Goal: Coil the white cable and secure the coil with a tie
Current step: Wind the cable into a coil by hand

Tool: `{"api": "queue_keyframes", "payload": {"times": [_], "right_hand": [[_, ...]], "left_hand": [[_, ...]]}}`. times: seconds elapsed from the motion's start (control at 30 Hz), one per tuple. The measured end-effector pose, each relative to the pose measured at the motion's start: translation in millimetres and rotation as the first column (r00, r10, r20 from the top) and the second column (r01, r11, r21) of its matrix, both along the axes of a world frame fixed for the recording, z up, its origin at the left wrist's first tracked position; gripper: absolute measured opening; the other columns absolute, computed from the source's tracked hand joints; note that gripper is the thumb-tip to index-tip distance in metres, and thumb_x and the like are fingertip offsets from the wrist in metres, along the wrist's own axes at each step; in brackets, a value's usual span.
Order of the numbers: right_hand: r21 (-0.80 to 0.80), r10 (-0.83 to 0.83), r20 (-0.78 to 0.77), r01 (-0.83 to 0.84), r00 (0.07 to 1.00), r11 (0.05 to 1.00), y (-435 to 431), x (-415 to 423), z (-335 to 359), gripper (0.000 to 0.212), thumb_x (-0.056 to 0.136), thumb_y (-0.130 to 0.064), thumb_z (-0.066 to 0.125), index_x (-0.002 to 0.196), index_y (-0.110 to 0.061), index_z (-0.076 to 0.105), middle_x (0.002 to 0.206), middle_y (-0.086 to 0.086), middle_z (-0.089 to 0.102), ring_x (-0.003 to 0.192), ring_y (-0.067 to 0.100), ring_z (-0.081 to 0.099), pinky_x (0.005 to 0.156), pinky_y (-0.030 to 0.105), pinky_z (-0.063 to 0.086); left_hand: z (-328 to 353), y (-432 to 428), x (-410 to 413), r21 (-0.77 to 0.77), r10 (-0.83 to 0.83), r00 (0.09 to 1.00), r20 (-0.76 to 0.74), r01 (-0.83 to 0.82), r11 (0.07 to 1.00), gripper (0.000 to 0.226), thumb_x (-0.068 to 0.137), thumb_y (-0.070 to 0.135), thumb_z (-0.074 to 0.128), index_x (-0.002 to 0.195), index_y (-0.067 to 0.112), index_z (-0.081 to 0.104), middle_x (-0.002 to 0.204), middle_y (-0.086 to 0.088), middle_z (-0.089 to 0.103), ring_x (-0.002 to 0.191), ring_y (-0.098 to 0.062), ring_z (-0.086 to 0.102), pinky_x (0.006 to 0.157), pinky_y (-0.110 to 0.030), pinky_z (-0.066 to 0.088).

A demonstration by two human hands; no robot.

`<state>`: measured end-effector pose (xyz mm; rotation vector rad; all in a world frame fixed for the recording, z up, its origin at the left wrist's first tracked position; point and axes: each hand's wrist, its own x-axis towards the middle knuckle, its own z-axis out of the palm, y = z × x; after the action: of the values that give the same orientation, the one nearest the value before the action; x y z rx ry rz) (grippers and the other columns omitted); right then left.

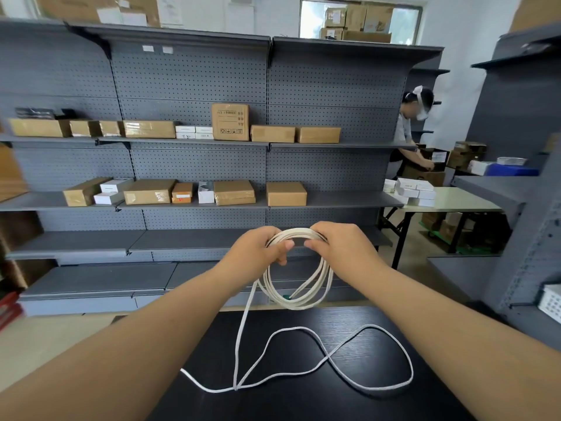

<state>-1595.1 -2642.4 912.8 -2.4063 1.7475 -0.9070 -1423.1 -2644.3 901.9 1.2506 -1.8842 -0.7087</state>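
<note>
A white cable coil [296,300] of several loops hangs in the air above the far edge of the black table [303,402]. My left hand [258,250] grips the top left of the coil, thumb over the strands. My right hand [340,247] grips the top right, close beside it. A small green piece [286,297] shows at the bottom of the coil. From my left hand a loose stretch of the cable [334,358] drops to the table and lies there in wide crossing loops. No tie is visible.
Grey pegboard shelving [194,165] with cardboard and white boxes stands behind the table. At the right a person [409,129] bends over boxes near a white folding table [455,200]. A white basket [551,302] sits at the right edge.
</note>
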Motion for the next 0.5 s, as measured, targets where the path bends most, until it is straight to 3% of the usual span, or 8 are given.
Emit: {"api": "queue_keyframes", "payload": {"times": [0.13,0.2,0.27,0.37,0.5], "right_hand": [[0.023,-0.017,0.133,0.014,0.991,1.0,-2,-7,3,0.019,0.089,-0.027,0.057,0.081,-0.011,0.062,0.07,0.001,0.061,0.07,0.019,0.052,0.062,0.03,0.033],[0.053,-0.023,0.258,0.01,0.966,0.999,-3,-10,2,0.017,0.089,-0.025,0.057,0.082,-0.013,0.065,0.076,0.005,0.068,0.072,0.018,0.06,0.067,0.03,0.043],[0.083,-0.035,0.394,0.002,0.918,0.997,-5,-12,0,0.014,0.088,-0.024,0.058,0.08,-0.015,0.066,0.075,0.005,0.069,0.077,0.023,0.066,0.076,0.041,0.052],[0.109,-0.054,0.48,0.001,0.876,0.994,-6,-14,-6,0.016,0.087,-0.025,0.057,0.075,-0.017,0.064,0.071,0.003,0.068,0.079,0.028,0.066,0.079,0.053,0.052],[0.185,-0.092,0.612,-0.029,0.786,0.982,-5,-11,-15,0.02,0.089,-0.025,0.058,0.071,-0.02,0.064,0.073,0.004,0.068,0.08,0.029,0.067,0.08,0.053,0.054]], "left_hand": [[-11,3,4,0.068,0.024,0.976,-0.216,-0.009,0.998,0.02,0.093,0.027,0.053,0.095,0.01,0.063,0.075,0.003,0.068,0.081,-0.014,0.064,0.078,-0.027,0.045],[-17,3,5,0.089,0.042,0.962,-0.27,-0.019,0.996,0.02,0.094,0.029,0.052,0.093,0.012,0.064,0.083,0.001,0.07,0.089,-0.018,0.064,0.081,-0.028,0.044],[-22,4,4,0.114,0.065,0.941,-0.331,-0.029,0.993,0.02,0.093,0.029,0.052,0.087,0.015,0.064,0.089,0.002,0.07,0.092,-0.02,0.064,0.081,-0.029,0.044],[-23,5,3,0.131,0.071,0.898,-0.434,-0.015,0.991,0.016,0.093,0.022,0.053,0.086,0.011,0.063,0.081,-0.002,0.067,0.078,-0.014,0.063,0.076,-0.024,0.048],[-16,3,4,0.153,0.093,0.833,-0.546,-0.01,0.988,0.012,0.09,0.013,0.058,0.084,0.007,0.065,0.064,-0.002,0.061,0.056,-0.008,0.058,0.063,-0.019,0.054]]}}
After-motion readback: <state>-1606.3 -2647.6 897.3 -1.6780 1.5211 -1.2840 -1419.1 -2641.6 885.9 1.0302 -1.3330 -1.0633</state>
